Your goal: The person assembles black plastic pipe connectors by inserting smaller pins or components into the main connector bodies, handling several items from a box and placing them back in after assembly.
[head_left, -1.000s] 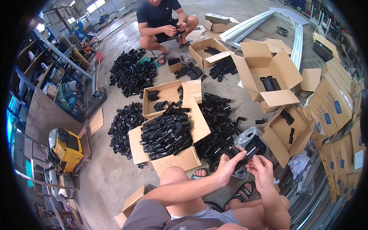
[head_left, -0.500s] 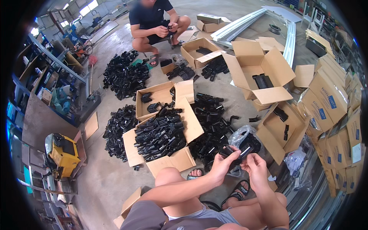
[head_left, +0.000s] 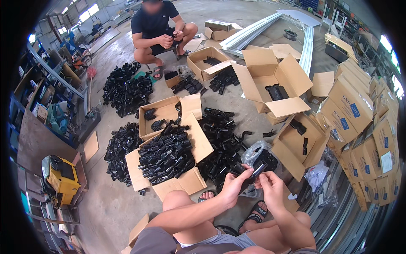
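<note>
My left hand [head_left: 233, 185] is closed round a glossy black tubular fitting [head_left: 259, 169], thumb along its side. From the other side, the pinched fingers of my right hand [head_left: 271, 187] meet the lower end of this fitting; the fingertips are partly hidden. Just beyond my hands lies a clear plastic bag [head_left: 255, 153] with dark parts in it. To the left, a heap of similar black fittings [head_left: 220, 148] rests on the floor. An open carton [head_left: 191, 180] further left is piled high with more of them.
Across from me a co-worker [head_left: 154, 29] squats, holding a small black part. Open cartons [head_left: 292, 163] stand to the right, before stacked closed boxes [head_left: 351, 101]. More black piles [head_left: 122, 91] lie at left, near a yellow machine [head_left: 63, 180]. Long metal profiles [head_left: 338, 228] lie at lower right.
The whole view has shifted, so the scene sits further left and slightly higher. Both my hands stay at the black fitting, with little change in their grip.
</note>
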`<state>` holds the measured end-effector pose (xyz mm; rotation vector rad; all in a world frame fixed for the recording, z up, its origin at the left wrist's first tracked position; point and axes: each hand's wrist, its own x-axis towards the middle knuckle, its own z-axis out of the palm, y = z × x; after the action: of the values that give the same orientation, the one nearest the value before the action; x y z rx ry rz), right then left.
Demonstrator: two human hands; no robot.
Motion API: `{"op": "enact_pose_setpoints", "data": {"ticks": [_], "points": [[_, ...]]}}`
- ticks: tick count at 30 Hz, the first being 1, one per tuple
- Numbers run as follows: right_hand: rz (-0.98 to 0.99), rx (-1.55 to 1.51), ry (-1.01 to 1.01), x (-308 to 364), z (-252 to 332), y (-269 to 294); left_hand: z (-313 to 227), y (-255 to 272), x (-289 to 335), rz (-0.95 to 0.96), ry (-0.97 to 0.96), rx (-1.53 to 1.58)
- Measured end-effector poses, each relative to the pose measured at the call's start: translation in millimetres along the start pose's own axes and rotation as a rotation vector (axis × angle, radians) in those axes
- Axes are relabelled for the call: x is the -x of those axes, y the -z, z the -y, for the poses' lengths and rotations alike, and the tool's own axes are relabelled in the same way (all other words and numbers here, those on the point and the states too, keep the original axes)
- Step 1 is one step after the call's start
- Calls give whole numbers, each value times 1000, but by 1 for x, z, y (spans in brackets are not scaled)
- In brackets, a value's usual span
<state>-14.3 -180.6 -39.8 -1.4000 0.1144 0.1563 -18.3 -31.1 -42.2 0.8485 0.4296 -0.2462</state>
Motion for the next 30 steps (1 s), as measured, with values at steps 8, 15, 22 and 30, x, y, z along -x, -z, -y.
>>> {"op": "enact_pose_setpoints", "data": {"ticks": [8,15,22,30], "points": [[-54,792,692,10,16,-2,-6,3,-3,-45,39,7],[-43,-486,-307,-9,7,24,-22,-2,1,90,159,-82],[296,-582,-668,-10,-4,25,-30,4,5,305,433,-482],[481,-350,-806,-1,-22,25,-38,8,14,462,405,-893]]}}
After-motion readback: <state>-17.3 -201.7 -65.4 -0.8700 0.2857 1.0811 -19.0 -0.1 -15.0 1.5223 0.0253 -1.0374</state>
